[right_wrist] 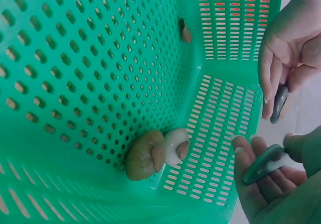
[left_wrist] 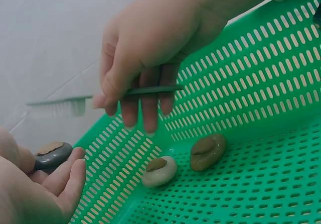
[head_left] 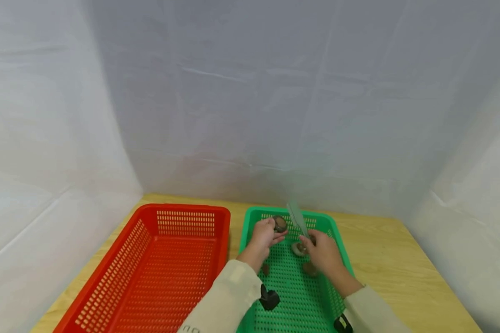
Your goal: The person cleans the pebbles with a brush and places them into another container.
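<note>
My left hand [head_left: 263, 237] pinches a dark grey pebble [left_wrist: 53, 155] that has a flat tan patch on its upper face. Beside it, my right hand [head_left: 324, 253] grips a green brush [head_left: 296, 219] by the handle. Its pale bristles hang downward in the left wrist view, a little apart from the pebble. Both hands are over the far part of a green basket [head_left: 250, 222]. On the basket floor lie a whitish pebble [left_wrist: 159, 173] and a brown pebble [left_wrist: 208, 152], close together, each with a brown patch on top.
A small brown piece [right_wrist: 185, 31] lies by the basket's left wall. Left of the green basket stands a red basket [head_left: 224, 231] with slotted walls. Both rest on a wooden table [head_left: 383, 259], with white sheeting [head_left: 250, 115] behind and at the sides.
</note>
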A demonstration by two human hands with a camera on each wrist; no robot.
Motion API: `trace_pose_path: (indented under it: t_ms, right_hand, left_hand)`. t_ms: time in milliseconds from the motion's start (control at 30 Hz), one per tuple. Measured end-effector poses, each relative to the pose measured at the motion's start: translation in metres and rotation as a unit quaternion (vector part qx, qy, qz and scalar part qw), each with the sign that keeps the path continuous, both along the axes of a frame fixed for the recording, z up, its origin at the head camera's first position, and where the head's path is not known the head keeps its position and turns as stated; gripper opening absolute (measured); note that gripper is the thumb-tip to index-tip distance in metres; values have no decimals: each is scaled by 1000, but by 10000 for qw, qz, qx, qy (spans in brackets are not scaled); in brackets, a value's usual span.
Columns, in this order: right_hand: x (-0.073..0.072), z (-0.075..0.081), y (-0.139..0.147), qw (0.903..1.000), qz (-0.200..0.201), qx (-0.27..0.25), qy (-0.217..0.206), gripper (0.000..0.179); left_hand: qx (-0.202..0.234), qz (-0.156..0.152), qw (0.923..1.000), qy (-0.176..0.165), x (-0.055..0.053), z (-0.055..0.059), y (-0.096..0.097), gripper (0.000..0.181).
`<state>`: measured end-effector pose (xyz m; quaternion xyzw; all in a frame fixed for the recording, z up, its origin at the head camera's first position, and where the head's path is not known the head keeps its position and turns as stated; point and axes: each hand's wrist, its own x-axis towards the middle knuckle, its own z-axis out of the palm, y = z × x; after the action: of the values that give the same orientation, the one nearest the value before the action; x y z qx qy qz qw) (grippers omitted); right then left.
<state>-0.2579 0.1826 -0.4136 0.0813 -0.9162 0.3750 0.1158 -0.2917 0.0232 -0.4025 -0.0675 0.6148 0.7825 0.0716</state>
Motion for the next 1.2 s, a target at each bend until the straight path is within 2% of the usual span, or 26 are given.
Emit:
trace_pose_path:
  t_ms: [200,433,500,667,700,867,967,1067,1133,1200]
  right_hand:
    - [0,2,-1,9994,25,86,331,29]
    - [1,-1,-4,9983,590,7,-23,20]
    - [1,-2,-4,9977,667,-13,-76,17]
    - [1,-2,-3,9983,555,-37,-183,12]
    - [1,-2,-3,9984,516,-26,-213,12]
    - [1,-3,1,9987,356,-68,-354,18]
    - [1,-2,3,9997,173,-156,-113,23]
    - [0,1,4,9990,-33,-260,360,24]
    - [1,3,3,9976,-62,-280,623,23]
    - [1,4,1,9976,56,-314,619,20]
  left_hand:
    - [8,-61,10000,-68,2,2,-1,44]
    - [52,-149,9999,-23,5,5,0,42]
    - [31,-146,9999,3,9,10,0,42]
    - [-38,-125,9999,24,7,7,0,41]
    - [-61,-106,9999,20,4,3,1,40]
    - [-147,-31,9999,9,3,2,2,40]
    - [-123,-27,9999,4,3,3,2,40]
    - [-156,-42,9999,14,4,4,1,41]
    - [-216,-67,9997,40,5,4,1,42]
    - [-234,-87,9997,67,5,4,0,43]
